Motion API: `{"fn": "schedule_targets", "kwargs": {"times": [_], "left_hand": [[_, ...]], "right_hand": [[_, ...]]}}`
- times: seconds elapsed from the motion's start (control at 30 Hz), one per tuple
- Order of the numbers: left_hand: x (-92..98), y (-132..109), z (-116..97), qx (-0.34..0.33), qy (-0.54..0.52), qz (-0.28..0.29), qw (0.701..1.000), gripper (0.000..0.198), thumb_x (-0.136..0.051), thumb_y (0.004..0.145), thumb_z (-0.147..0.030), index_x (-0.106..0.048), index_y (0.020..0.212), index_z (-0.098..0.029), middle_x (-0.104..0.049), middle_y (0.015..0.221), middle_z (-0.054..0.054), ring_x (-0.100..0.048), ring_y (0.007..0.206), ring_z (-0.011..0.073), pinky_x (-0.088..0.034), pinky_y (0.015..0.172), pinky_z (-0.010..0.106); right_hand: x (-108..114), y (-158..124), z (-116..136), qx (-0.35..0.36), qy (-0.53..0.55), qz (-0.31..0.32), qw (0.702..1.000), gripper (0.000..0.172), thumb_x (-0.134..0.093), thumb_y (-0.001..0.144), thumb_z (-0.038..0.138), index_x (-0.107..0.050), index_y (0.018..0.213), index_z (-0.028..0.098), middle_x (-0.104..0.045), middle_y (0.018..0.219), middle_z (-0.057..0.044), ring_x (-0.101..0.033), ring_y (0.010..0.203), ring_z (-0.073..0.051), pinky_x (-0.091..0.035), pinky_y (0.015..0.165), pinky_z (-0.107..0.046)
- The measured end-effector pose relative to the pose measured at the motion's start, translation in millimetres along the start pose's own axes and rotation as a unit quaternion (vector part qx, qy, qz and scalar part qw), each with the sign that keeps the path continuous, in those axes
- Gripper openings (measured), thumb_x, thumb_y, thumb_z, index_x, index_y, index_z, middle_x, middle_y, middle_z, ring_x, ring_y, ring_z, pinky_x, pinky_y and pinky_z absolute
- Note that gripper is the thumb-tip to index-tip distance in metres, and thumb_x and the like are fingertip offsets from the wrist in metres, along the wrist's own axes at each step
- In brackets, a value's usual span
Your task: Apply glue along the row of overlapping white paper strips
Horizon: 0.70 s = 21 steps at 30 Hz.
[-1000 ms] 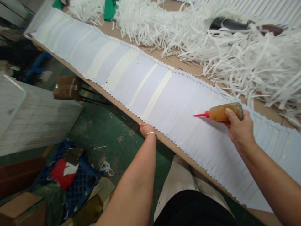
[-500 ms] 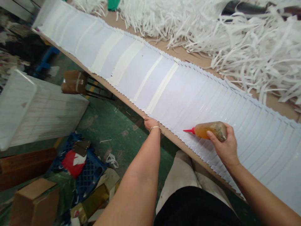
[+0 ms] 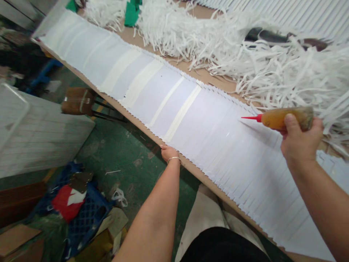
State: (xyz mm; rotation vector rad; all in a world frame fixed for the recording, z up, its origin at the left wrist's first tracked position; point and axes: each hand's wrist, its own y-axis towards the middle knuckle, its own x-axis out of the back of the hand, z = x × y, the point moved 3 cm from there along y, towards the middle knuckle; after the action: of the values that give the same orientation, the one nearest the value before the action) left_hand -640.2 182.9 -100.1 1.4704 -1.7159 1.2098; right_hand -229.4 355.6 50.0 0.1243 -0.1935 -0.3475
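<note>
A green floor (image 3: 100,149) runs under the work place, with one white panel (image 3: 40,134) leaning at the far left. Below it sits one blue lattice crate (image 3: 87,222), bearing one red-and-white piece (image 3: 65,203) and one dark brown piece (image 3: 81,181); one cardboard box (image 3: 17,238) stands in the corner, its contents out of sight. Next comes one brown package (image 3: 79,100) on dark legs, beside the long table (image 3: 196,171)

Along the table lie overlapping white sheets (image 3: 207,127), too many to count, with four clear cream bands — two wide, two narrow — and fainter ones farther left. Behind them are two green pieces (image 3: 132,14) and a heap of white strips (image 3: 218,43), uncountable

The left hand (image 3: 169,153), wearing one bracelet (image 3: 173,158), is at the table's near edge; its fingers are partly hidden, so I cannot tell how far they are closed

To the right, one bottle (image 3: 275,118) lies almost level over the sheets, amber contents inside, its one red nozzle (image 3: 251,118) pointing left — whether the tip touches is unclear. The right hand (image 3: 301,142) grips its rear end, thumb and fingers closed around it
</note>
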Motion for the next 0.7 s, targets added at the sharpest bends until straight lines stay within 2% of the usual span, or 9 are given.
{"fn": "schedule_targets", "kwargs": {"times": [0.1, 0.23, 0.5, 0.7], "left_hand": [[0.2, 0.1, -1.2, -0.001, -0.001, -0.003, 1.000, 0.063, -0.018, 0.099, -0.036, -0.070, 0.096, 0.000, -0.070, 0.101, 0.028, -0.069, 0.098, 0.0325, -0.053, 0.082, 0.041], [-0.2, 0.9, -1.5, -0.003, 0.000, -0.004, 1.000, 0.065, -0.017, 0.099, -0.036, -0.071, 0.095, 0.000, -0.070, 0.102, 0.029, -0.069, 0.099, 0.0333, -0.053, 0.085, 0.043], [-2.1, 3.5, 0.9, -0.003, 0.004, -0.008, 1.000, 0.065, -0.018, 0.098, -0.038, -0.071, 0.094, -0.001, -0.070, 0.098, 0.029, -0.070, 0.097, 0.0333, -0.054, 0.084, 0.042], [-2.3, 2.6, 1.4, -0.008, 0.006, -0.004, 1.000, 0.068, -0.016, 0.098, -0.039, -0.072, 0.096, -0.001, -0.070, 0.100, 0.029, -0.069, 0.099, 0.0339, -0.053, 0.086, 0.043]], "right_hand": [[-14.3, 35.0, -12.3, -0.063, 0.078, -0.008, 0.995, 0.039, -0.070, 0.080, 0.031, -0.045, 0.108, 0.021, -0.054, 0.110, -0.006, -0.061, 0.087, -0.020, -0.055, 0.078, -0.052], [-31.9, 54.1, -19.3, -0.102, 0.110, -0.001, 0.989, 0.028, -0.066, 0.083, 0.025, -0.046, 0.103, 0.019, -0.055, 0.108, -0.006, -0.061, 0.088, -0.020, -0.056, 0.079, -0.053], [-48.6, 69.8, -36.5, -0.099, 0.097, 0.004, 0.990, 0.037, -0.071, 0.082, 0.031, -0.045, 0.104, 0.019, -0.055, 0.112, -0.007, -0.061, 0.091, -0.022, -0.056, 0.075, -0.057], [-49.9, 60.3, -31.0, -0.109, 0.066, 0.019, 0.992, 0.041, -0.073, 0.077, 0.029, -0.044, 0.104, 0.019, -0.054, 0.116, -0.011, -0.061, 0.090, -0.022, -0.058, 0.071, -0.048]]}}
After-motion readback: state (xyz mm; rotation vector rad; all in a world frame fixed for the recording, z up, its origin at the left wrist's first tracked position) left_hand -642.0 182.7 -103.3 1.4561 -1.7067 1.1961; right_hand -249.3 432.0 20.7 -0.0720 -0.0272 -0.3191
